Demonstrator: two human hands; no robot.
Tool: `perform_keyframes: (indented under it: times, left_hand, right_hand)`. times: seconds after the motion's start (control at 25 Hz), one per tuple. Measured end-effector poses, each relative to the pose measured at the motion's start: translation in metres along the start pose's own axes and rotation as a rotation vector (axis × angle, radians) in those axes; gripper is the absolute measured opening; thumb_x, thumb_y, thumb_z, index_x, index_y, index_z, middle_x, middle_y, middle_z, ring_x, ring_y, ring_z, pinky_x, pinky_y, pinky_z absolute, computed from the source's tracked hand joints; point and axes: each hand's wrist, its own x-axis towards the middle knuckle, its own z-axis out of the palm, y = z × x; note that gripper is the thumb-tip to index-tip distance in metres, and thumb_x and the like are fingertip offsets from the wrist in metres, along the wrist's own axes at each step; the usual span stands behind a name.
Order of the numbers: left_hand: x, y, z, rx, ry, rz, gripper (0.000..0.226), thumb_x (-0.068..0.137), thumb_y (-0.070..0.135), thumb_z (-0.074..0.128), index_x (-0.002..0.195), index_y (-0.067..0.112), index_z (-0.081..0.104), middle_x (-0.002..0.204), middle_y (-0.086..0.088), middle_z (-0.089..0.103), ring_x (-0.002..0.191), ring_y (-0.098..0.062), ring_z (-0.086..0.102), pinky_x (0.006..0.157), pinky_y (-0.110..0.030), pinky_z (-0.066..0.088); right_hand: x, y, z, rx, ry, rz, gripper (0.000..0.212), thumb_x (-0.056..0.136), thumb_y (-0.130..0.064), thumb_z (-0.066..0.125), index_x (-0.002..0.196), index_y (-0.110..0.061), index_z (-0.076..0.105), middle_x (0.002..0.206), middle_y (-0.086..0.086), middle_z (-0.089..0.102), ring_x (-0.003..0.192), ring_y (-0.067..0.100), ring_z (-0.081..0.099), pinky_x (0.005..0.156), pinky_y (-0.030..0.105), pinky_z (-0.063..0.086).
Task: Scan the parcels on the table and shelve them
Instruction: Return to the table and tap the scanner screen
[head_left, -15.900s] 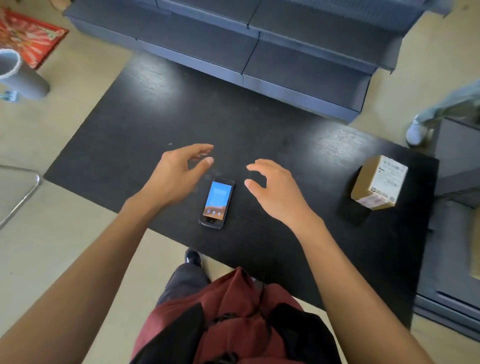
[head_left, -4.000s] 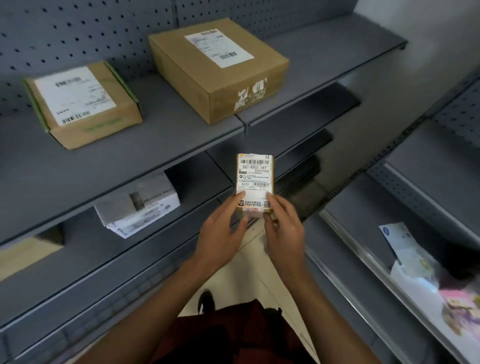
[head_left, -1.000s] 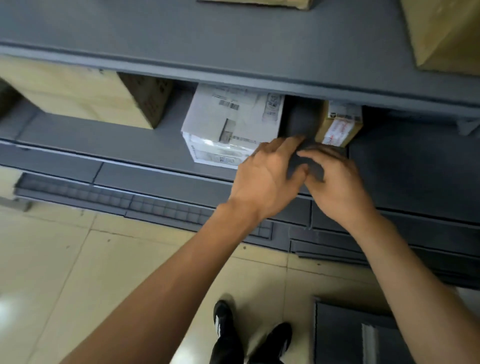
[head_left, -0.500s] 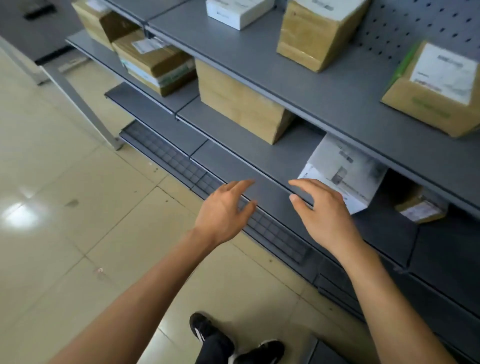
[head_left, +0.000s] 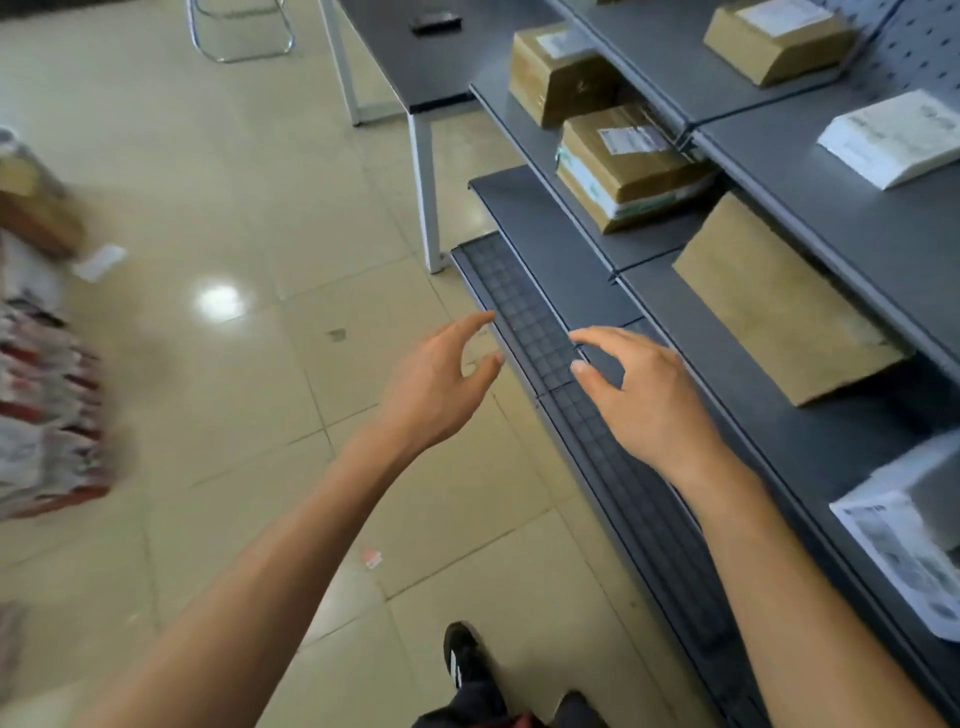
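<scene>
Across the right side of the frame ran the grey shelving unit (head_left: 852, 244), its boards stepping down toward the tiled floor (head_left: 218, 395), which filled the left and the middle. At the top centre stood the dark table (head_left: 395, 57) on white legs, with a small black device (head_left: 435, 23) lying on it; no parcel was visible on the part of the table in view. On the shelves lay the parcels: a large plain brown box (head_left: 779, 306) at the right centre, a brown box with green tape (head_left: 628, 166) above it, another brown box (head_left: 561, 73) beyond that, a brown box (head_left: 779, 36) on the upper board at the top right, a white parcel (head_left: 893, 137) at the right edge, and a white labelled parcel (head_left: 914, 535) at the lower right. At the left edge a blurred stack of red and white goods (head_left: 41, 405) stood on the floor. Near the centre, the left hand (head_left: 436, 384) and the right hand (head_left: 639, 395) hung in the air, just apart from each other, both with fingers spread loosely and holding nothing. At the bottom centre a black shoe (head_left: 467, 660) was on the tiles.
</scene>
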Motion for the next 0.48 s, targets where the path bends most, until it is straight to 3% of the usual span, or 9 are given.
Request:
perform_keyframes:
  times: [0.28, 0.48]
  left_hand:
    - [0.029, -0.031, -0.066, 0.017, 0.141, -0.112, 0.047, 0.098, 0.048, 0.055, 0.143, 0.038, 0.051, 0.142, 0.011, 0.058, 0.13, -0.01, 0.043, 0.096, -0.027, 0.032]
    - [0.09, -0.032, -0.099, 0.036, 0.233, -0.142, 0.048, 0.098, 0.045, 0.059, 0.144, 0.034, 0.052, 0.142, 0.01, 0.059, 0.132, -0.015, 0.05, 0.106, -0.034, 0.04]
  right_hand:
    - [0.078, -0.053, 0.023, 0.012, -0.077, -0.155, 0.032, 0.1, -0.022, 0.061, 0.132, -0.02, 0.065, 0.136, -0.006, 0.062, 0.129, 0.012, 0.052, 0.111, 0.029, 0.038]
    - [0.158, -0.053, 0.014, 0.018, -0.117, -0.237, 0.033, 0.1, -0.022, 0.061, 0.133, -0.021, 0.064, 0.136, -0.006, 0.062, 0.13, 0.011, 0.051, 0.11, 0.024, 0.035]
